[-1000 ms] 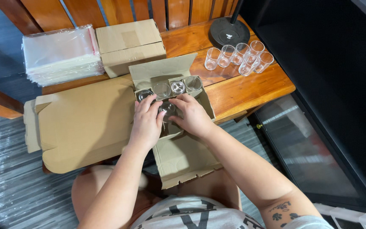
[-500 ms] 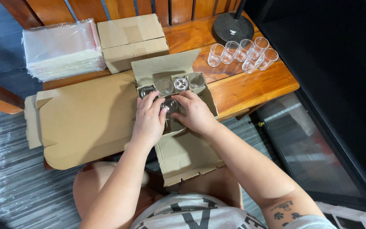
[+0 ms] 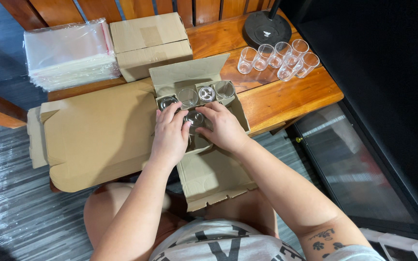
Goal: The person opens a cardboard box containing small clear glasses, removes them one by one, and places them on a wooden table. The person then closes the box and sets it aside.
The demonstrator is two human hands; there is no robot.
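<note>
An open cardboard box with divider cells lies on the wooden table, its lid flap hanging over the front edge. Several clear glasses stand in its back row. My left hand and my right hand reach into the box from either side, fingers wrapped round one clear glass set in a front cell. Both hands touch that glass.
Several loose clear glasses stand at the back right beside a black round lamp base. A closed cardboard box and a stack of clear plastic bags sit at the back left. A large flat cardboard sheet covers the table's left.
The view has shifted slightly. My hands stay in the box around the glass, with the fingers settling a little lower into the front cell.
</note>
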